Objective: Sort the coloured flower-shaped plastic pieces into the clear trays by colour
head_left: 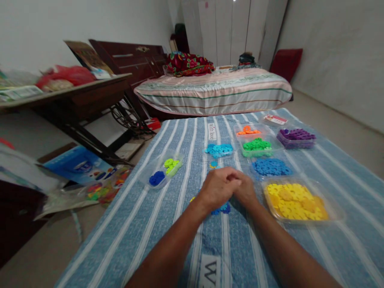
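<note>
My left hand (217,185) and my right hand (245,189) are brought together over the striped cloth, fingers closed and touching. Whatever lies between the fingertips is hidden. Under my left wrist, blue snowflake-shaped plastic pieces (223,209) show on the cloth, with a bit of yellow to the left. Just beyond the hands lie a few light blue and yellow pieces (214,164). To the right, a clear tub of yellow pieces (295,203) stands nearest, with a tub of blue pieces (271,167) behind it.
Farther back are tubs of light blue (220,150), green (257,146), orange (247,130) and purple pieces (297,136). A divided container (164,182) at left has lime and dark blue pieces. A sewing-machine table (69,90) stands left; a bed (213,94) is beyond.
</note>
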`<state>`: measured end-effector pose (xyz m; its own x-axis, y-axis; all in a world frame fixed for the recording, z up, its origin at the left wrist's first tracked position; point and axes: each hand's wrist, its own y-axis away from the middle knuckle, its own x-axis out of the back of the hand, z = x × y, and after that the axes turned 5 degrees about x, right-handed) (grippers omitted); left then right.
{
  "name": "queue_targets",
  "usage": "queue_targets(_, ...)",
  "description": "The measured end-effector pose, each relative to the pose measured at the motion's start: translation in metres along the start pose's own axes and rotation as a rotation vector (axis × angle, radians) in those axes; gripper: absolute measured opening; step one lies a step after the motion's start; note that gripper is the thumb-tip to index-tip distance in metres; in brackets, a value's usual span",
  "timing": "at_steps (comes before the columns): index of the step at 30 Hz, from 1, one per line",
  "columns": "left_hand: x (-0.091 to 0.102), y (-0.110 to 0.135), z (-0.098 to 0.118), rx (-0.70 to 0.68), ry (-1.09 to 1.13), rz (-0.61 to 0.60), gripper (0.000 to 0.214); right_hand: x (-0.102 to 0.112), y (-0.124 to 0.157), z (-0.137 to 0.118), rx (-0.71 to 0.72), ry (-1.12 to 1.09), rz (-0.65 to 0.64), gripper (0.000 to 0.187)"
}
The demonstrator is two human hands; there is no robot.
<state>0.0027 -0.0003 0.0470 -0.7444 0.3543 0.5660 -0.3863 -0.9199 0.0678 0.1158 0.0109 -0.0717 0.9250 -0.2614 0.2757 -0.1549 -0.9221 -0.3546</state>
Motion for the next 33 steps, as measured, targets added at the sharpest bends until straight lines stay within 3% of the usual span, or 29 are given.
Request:
queue_targets(2, 0.012, 0.007, -0.022, 0.059, -0.311, -0.006, 0.012, 0.000, -0.001, -0.001, -0.004, 0.032, 0.014, 0.028)
queue_targets(5, 0.022, 0.020, -0.046, 0.140, -0.560, -0.047, 0.015, 0.000, -0.002, -0.001, -0.001, 0.064, 0.021, 0.031)
queue_targets(12, 0.015, 0.033, -0.054, 0.133, -0.656, -0.117, 0.019, 0.001, -0.001, -0.003, 0.003, 0.066, 0.017, 0.030)
queue_targets(20, 0.014, 0.032, -0.059, 0.191, -0.449, -0.018, 0.012, 0.001, -0.002, -0.003, -0.002, 0.077, 0.027, 0.031)
queue_targets(27, 0.032, 0.029, -0.068, 0.375, 0.123, -0.051, 0.023, 0.001, -0.003, -0.002, 0.014, 0.103, 0.020, 0.031)
queue_targets(30, 0.028, 0.022, -0.050, 0.361, 0.197, 0.014, 0.025, 0.002, -0.003, -0.002, 0.031, 0.137, 0.028, 0.026)
queue_targets(33, 0.008, 0.013, -0.016, 0.257, 0.363, 0.032, 0.023, 0.003, 0.001, -0.002, 0.016, 0.178, 0.008, 0.021)
